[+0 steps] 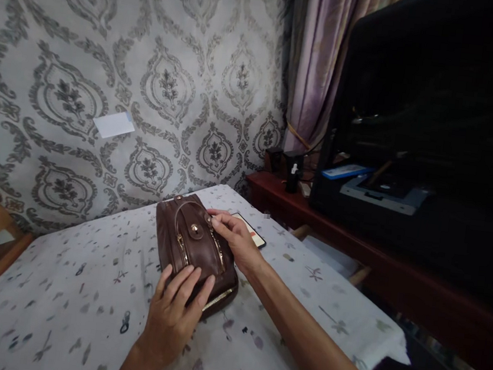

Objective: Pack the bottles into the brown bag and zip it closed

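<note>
On the patterned sheet point(96, 287) by the papered wall point(196, 78), both loosely open hands point(177, 305) touch a brown bag point(197, 250).

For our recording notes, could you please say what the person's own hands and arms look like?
The left hand and right hand wear no gloves, and no ring, watch or bracelet shows. The left forearm and right forearm have no sleeves in view.

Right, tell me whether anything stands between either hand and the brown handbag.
Nothing visible does: the left hand lies on the near end of the brown handbag, and the right hand touches its right side. The smartphone is beyond the right hand, not in between.
</note>
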A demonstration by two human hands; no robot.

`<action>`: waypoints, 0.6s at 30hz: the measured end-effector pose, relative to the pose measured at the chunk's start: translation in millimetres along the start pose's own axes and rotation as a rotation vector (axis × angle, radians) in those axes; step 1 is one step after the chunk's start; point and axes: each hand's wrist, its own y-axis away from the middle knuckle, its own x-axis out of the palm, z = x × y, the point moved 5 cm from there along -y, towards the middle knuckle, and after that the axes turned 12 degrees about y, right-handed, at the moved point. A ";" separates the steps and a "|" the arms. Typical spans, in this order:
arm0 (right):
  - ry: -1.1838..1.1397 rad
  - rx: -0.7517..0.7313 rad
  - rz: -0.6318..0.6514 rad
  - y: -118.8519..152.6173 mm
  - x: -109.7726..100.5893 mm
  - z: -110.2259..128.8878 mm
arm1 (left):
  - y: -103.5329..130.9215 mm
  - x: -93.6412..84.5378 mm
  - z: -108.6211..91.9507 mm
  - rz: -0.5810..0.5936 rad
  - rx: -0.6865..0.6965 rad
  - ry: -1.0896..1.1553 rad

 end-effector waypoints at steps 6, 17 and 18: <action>-0.081 0.010 0.012 3.6 -0.4 -1.5 | 1.3 1.5 0.8 -0.009 -0.003 0.020; 0.037 -0.063 0.028 17.6 -5.5 -4.6 | -1.1 -1.4 -1.9 0.016 0.012 -0.034; 0.061 -0.065 0.059 22.4 -6.1 -5.1 | -0.9 -1.5 -1.9 0.020 0.012 -0.035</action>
